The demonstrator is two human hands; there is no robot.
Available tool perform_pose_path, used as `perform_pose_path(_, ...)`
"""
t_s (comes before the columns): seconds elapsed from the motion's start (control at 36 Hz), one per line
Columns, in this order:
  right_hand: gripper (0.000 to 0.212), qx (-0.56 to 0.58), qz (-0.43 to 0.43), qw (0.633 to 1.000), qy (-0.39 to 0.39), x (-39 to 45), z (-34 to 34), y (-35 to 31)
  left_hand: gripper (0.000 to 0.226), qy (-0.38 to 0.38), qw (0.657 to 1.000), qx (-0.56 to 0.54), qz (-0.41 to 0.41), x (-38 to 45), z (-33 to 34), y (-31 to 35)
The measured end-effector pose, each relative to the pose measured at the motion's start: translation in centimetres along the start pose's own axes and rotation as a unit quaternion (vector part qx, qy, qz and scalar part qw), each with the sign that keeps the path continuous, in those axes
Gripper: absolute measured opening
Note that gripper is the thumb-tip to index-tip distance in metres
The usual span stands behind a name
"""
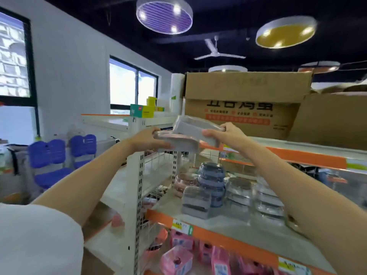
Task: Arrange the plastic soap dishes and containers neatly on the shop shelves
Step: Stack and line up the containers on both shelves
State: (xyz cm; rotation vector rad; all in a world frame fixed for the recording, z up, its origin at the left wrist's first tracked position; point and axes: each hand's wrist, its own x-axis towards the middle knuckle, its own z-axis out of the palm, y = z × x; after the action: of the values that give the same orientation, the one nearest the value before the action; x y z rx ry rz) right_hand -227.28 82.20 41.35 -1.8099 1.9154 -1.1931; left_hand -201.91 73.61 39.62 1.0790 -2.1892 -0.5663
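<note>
Both hands are raised in front of the top shelf's left corner. My left hand (148, 138) grips a pink-topped soap dish (176, 141) from its left end. My right hand (224, 136) holds a grey rectangular soap dish (195, 131), tilted and resting partly over the pink one. On the middle shelf (228, 225) below stand a grey dish (195, 202), a blue stack of round containers (212, 180), a pink stack (184, 184) and clear containers (239, 190).
Large cardboard boxes (244, 104) fill the top shelf behind the hands. Pink packaged goods (176, 262) sit on the lowest shelf. A perforated shelf upright (137, 195) stands at the left, with blue chairs (49, 161) beyond it by the wall.
</note>
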Motion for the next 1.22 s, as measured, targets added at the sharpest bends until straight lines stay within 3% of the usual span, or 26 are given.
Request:
perform_pose_path(0.06, 0.115, -0.004, -0.002, 1.0, 0.019, 1.3, -1.3, -0.6, 0.093, 0.019, 1.0, -0.002, 0.007, 1.5, -0.7, 0.6)
perform_pose_path(0.08, 0.126, -0.012, -0.003, 1.0, 0.029, 2.1, -2.0, -0.5, 0.084, 0.023, 1.0, -0.005, 0.008, 2.0, -0.9, 1.0)
perform_pose_path(0.14, 0.133, -0.024, 0.011, 0.999, 0.038, 3.7, -3.2, 0.0, 0.042, 0.027, 1.0, -0.007, 0.014, 3.0, -1.2, 1.8)
perform_pose_path(0.19, 0.128, -0.035, 0.023, 0.998, 0.047, 4.8, -4.3, 0.3, 0.027, 0.029, 0.999, -0.004, 0.024, 4.3, -1.4, 2.3)
perform_pose_path(0.25, 0.122, -0.04, 0.027, 0.997, 0.062, 6.0, -5.1, 0.7, 0.043, 0.022, 0.999, -0.009, 0.026, 5.7, -1.5, 2.2)
perform_pose_path(0.33, 0.101, -0.035, 0.055, 0.996, 0.068, 8.2, -6.1, 2.2, 0.096, 0.023, 0.999, 0.01, 0.039, 8.4, -1.5, 1.7)
perform_pose_path(0.39, 0.094, -0.05, 0.079, 0.993, 0.071, 10.0, -6.5, 3.7, 0.102, 0.023, 0.998, 0.017, 0.049, 10.3, -1.4, 1.3)
perform_pose_path(0.58, 0.127, -0.144, 0.117, 0.981, 0.059, 16.8, -5.9, 7.0, 0.072, 0.055, 0.998, -0.019, 0.021, 18.0, -1.0, -0.8)
perform_pose_path(0.64, 0.123, -0.167, 0.118, 0.978, 0.051, 18.7, -5.2, 7.3, 0.07, 0.06, 0.997, -0.036, 0.027, 20.4, -0.6, -1.4)
perform_pose_path(0.75, 0.105, -0.202, 0.13, 0.97, 0.038, 22.3, -4.2, 8.0, 0.046, 0.067, 0.994, -0.072, 0.039, 24.4, 0.4, -2.0)
perform_pose_path(0.86, 0.132, -0.206, 0.143, 0.968, 0.016, 25.9, -4.3, 10.1, 0.055, 0.075, 0.988, -0.122, 0.064, 27.6, 1.0, -2.9)
perform_pose_path(0.92, 0.132, -0.219, 0.148, 0.965, 0.006, 26.6, -4.0, 9.9, 0.052, 0.083, 0.988, -0.121, 0.053, 29.0, 1.1, -3.5)
perform_pose_path(1.0, 0.122, -0.235, 0.153, 0.96, -0.007, 27.2, -3.3, 9.4, 0.041, 0.099, 0.987, -0.124, 0.034, 30.6, 1.1, -4.0)
perform_pose_path(1.08, 0.111, -0.232, 0.148, 0.961, -0.031, 28.2, -2.3, 9.1, 0.066, 0.104, 0.984, -0.143, 0.021, 31.4, 1.1, -4.3)
perform_pose_path(1.17, 0.1, -0.228, 0.138, 0.962, -0.057, 29.0, -1.1, 8.6, 0.044, 0.101, 0.983, -0.155, 0.023, 31.9, 1.0, -4.2)
perform_pose_path(1.22, 0.084, -0.221, 0.127, 0.965, -0.069, 29.5, -0.3, 8.6, 0.042, 0.1, 0.982, -0.159, 0.026, 32.3, 1.3, -4.2)
